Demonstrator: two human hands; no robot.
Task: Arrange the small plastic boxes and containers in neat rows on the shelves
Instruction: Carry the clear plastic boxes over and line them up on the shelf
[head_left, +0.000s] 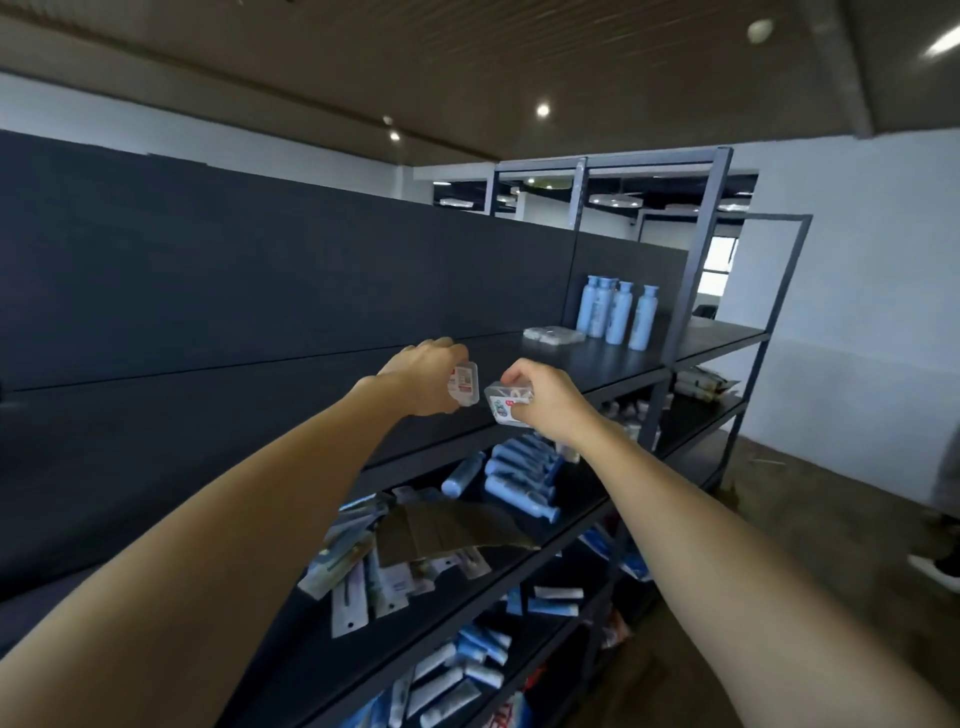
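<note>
Both arms reach over the top shelf (597, 364). The left hand (423, 376) has its grip clamped on a small clear box (464, 383) held on edge; the right hand (540, 400), just beside it, pinches a second clear box (506, 402). Farther right along the shelf lie more clear boxes (553, 334) beside upright blue bottles (618, 317).

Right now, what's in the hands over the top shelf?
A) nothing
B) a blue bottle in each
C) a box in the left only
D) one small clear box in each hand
D: the left hand grips one small clear box and the right hand another clear box.
</note>
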